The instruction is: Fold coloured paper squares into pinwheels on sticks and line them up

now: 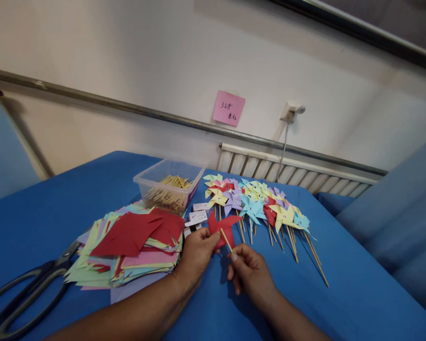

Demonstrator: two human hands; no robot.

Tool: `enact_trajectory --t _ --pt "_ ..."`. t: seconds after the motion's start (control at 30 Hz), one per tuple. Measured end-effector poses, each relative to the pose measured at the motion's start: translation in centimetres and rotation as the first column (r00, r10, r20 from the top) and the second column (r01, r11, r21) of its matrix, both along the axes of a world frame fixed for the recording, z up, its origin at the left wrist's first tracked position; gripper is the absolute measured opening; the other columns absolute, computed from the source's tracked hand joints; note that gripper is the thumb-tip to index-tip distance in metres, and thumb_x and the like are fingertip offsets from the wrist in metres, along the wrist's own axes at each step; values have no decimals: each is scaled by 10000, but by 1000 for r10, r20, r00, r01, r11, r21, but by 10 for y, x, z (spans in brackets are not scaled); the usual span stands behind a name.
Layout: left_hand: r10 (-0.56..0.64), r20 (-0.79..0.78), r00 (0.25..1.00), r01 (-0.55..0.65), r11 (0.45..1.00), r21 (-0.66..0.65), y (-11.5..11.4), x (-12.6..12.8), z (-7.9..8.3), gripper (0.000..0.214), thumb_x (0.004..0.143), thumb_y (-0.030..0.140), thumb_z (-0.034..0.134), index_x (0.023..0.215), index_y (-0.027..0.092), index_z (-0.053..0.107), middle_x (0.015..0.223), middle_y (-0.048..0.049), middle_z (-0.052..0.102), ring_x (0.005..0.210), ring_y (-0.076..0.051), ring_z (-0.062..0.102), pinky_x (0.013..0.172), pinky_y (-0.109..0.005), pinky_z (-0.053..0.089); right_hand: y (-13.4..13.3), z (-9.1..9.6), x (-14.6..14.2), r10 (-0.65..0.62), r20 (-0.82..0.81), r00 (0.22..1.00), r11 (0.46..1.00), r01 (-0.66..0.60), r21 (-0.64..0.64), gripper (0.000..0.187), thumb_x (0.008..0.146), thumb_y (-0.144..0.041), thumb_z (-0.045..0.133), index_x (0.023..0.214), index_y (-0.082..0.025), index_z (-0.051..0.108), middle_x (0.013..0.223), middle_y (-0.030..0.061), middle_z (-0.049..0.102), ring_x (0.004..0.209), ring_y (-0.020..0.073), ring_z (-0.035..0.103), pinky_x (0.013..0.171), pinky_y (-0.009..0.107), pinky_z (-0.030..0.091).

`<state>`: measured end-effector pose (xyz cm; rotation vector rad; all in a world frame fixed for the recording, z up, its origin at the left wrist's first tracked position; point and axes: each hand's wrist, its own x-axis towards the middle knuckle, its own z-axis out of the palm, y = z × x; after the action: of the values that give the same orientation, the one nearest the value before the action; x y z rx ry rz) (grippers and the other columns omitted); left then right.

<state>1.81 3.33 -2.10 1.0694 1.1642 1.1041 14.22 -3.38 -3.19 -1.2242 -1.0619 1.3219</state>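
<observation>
As right grip [250, 271] pinches stick [226, 240], cloth [348, 293] spreads rightward.

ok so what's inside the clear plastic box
The clear plastic box holds a loose heap of thin wooden sticks. The heap hides most of the box's floor, so whether anything else lies underneath can't be seen.

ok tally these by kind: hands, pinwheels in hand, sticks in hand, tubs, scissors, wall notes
Hands, left hand and right hand: 2
Held red pinwheel: 1
Held stick: 1
Tub: 1
Scissors: 1
Wall note: 1
Total: 7
</observation>
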Motion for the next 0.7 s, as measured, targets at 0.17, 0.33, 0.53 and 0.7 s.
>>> enact_trajectory --t 0.17,0.33,0.53,0.7 --pt "1 -8 1000 -1 1000 5 -1 0 2 310 620 411 689 530 169 517 461 43 510 435 -95 450 455 -214 361 1 1 0 20 -11 1000 999 -21 -45 468 702 -621 600 775 -179 465 494 -50 582 243 47 394 261 145 185" --pt "-5 -15 1000 5 1000 2 -2 0 2 315 625 418 685 535 170 514 467 46 512 443 -97 456 466 -216 371 1 1 0 9 -33 999 999 -11 -41 465 701 -612 604 782 -177 461 492 -52 581 240 41 389 257 138 184" --pt "-5 -33 999 5 1000 7 0 0 -1 322 630 433 683 541 167 522 466 40 517 446 -103 461 457 -216 358 0 0 0 18 -20 1000 999 -18 -33 442 722 -589 593 782 -168 471 493 -51 583 243 35 393 259 129 186" --pt "-3 -45 999 4 1000 14 1 0 -3 318 636 427 677 545 165 522 471 38 522 445 -101 460 459 -216 354 1 -1 0 20 -1 1000 1000 -20 -25 426 735 -576 581 775 -167 469 497 -53 584 244 31 391 262 126 191"
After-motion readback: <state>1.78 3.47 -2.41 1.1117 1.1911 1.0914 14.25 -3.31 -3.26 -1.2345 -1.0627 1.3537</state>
